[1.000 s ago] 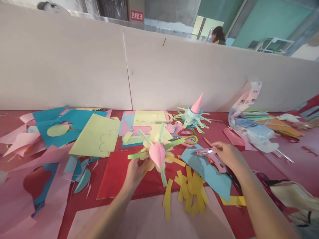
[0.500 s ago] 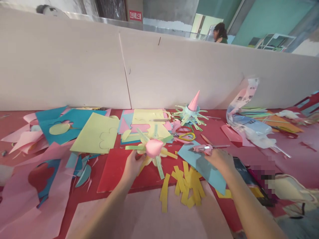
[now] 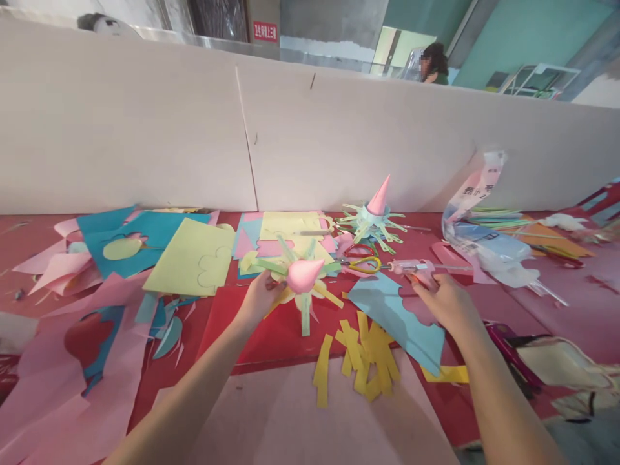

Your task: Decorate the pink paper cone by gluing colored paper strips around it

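Note:
My left hand (image 3: 264,296) is closed on the left side of a paper flower (image 3: 306,313), whose petals and strips are pale yellow and green around a pink cone (image 3: 305,276). In my right hand (image 3: 446,298) is a pink glue gun (image 3: 409,266), gripped by its handle, its nozzle pointing left and a stick showing at its rear. Below the gun lies a blue paper sheet (image 3: 394,316). Several yellow paper strips (image 3: 361,352) rest in front of the flower, between my forearms. Behind the gun's nozzle are yellow-handled scissors (image 3: 365,265).
A second paper flower (image 3: 372,223) with a tall pink cone stands near the white partition (image 3: 339,142). Cut coloured paper (image 3: 188,258) covers the left side. Plastic bags (image 3: 498,252) lie at the right, and a pouch (image 3: 557,361) sits beyond my right forearm. A person (image 3: 431,64) is behind the partition.
My right hand has lifted the glue gun up and to the right, off the blue sheet. The flower in my left hand has turned and tilted, its cone now pointing right.

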`<state>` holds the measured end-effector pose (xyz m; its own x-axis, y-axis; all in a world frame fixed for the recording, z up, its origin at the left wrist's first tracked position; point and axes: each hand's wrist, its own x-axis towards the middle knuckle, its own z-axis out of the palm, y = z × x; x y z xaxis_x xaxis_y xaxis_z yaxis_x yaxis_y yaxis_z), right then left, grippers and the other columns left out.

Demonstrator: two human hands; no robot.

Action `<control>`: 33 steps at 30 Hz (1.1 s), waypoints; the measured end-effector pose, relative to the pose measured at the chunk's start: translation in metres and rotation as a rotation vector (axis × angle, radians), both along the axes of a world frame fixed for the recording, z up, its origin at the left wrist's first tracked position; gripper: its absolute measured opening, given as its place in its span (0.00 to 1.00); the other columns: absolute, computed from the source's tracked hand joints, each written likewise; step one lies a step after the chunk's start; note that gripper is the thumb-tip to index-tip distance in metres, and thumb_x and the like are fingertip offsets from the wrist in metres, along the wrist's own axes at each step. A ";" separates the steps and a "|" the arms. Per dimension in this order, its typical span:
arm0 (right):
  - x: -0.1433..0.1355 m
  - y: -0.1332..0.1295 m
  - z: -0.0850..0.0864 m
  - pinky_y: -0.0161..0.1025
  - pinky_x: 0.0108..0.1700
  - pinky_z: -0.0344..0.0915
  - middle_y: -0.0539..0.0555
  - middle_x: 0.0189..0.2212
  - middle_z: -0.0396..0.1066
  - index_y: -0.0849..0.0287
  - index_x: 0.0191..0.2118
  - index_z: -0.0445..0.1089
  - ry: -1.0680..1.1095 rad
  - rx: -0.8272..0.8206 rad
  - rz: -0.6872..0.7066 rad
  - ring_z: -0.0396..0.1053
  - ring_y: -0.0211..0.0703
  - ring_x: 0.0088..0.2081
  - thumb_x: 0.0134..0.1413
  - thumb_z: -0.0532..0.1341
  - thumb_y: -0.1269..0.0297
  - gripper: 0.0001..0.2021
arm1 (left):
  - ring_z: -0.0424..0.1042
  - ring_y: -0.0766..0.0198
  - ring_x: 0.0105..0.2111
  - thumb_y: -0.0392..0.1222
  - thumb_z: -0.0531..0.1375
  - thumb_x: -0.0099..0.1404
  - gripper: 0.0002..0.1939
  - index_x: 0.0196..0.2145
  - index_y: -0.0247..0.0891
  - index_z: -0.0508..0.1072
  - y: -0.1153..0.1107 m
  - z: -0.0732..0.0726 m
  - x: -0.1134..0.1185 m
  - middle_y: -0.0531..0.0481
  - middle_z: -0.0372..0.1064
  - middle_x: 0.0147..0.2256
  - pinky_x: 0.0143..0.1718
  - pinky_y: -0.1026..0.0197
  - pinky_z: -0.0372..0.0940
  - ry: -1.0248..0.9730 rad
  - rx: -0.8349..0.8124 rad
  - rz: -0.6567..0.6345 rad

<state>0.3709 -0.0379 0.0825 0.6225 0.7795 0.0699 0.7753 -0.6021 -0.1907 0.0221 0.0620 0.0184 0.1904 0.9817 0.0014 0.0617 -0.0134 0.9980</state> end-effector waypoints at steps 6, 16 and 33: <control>-0.042 -0.010 0.023 0.40 0.33 0.61 0.59 0.37 0.72 0.56 0.45 0.62 0.085 0.144 -0.019 0.70 0.55 0.39 0.46 0.55 0.47 0.23 | 0.73 0.54 0.39 0.45 0.61 0.48 0.15 0.34 0.36 0.70 0.009 0.001 0.001 0.43 0.74 0.37 0.39 0.57 0.67 -0.009 0.033 -0.049; -0.108 -0.018 0.020 0.38 0.30 0.59 0.60 0.41 0.70 0.56 0.46 0.61 0.094 0.242 0.117 0.70 0.54 0.39 0.43 0.58 0.42 0.28 | 0.72 0.56 0.42 0.40 0.56 0.58 0.24 0.53 0.41 0.63 -0.003 0.009 -0.011 0.43 0.70 0.47 0.39 0.57 0.67 0.268 0.063 0.106; -0.136 0.000 -0.076 0.38 0.30 0.60 0.58 0.39 0.70 0.58 0.45 0.62 0.172 0.406 0.093 0.68 0.46 0.32 0.46 0.56 0.43 0.26 | 0.66 0.54 0.46 0.41 0.56 0.64 0.14 0.47 0.39 0.66 -0.054 -0.012 -0.012 0.45 0.65 0.47 0.46 0.49 0.64 0.881 0.614 -0.092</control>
<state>0.2349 -0.0381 0.0068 0.5801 0.7636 0.2835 0.7592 -0.3808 -0.5278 0.0098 0.0080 0.0064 0.4378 0.8419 0.3156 0.7285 -0.5379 0.4243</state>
